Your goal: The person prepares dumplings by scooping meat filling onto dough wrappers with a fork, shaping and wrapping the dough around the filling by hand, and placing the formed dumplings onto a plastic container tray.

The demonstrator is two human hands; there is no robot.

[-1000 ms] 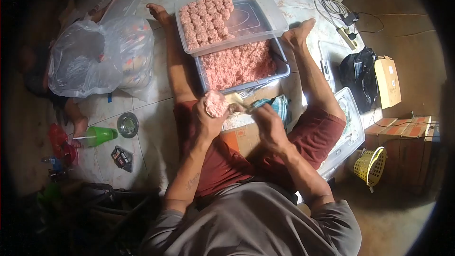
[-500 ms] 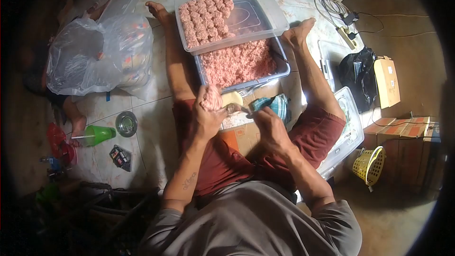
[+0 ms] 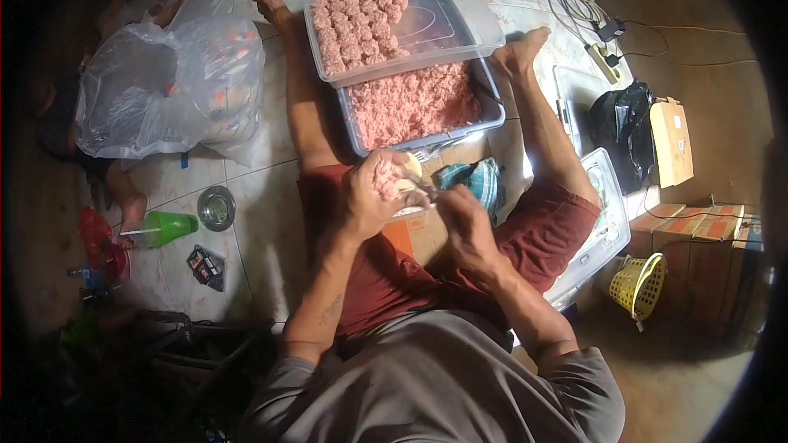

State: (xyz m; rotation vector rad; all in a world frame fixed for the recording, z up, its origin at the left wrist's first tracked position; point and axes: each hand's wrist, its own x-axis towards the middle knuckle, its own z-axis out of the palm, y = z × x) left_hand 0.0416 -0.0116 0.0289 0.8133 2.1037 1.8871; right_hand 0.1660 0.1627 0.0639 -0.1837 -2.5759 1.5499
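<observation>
My left hand (image 3: 367, 197) is wrapped round a lump of pink minced meat (image 3: 386, 180). Close on its right, my right hand (image 3: 465, 226) grips a spoon (image 3: 423, 189), whose head is near the lump. Beyond my hands, a blue-rimmed tub (image 3: 498, 121) holds loose minced meat (image 3: 414, 107). A clear tray (image 3: 484, 47) rests over the tub's far part, with rows of meat balls (image 3: 357, 20) on its left side. A teal checked cloth (image 3: 480, 180) lies just past my right hand.
Plastic bags (image 3: 131, 98) and a green cup (image 3: 171, 229) are at the left, near a glass ashtray (image 3: 216, 208). Cables, a black bag (image 3: 621, 131), a clear lid (image 3: 603, 213) and a yellow basket (image 3: 638, 285) lie right. Another person's foot (image 3: 131, 209) shows at the left.
My left hand has closed further round the meat and turned, so less of the lump shows. The spoon in my right hand has shifted and tilted beside it.
</observation>
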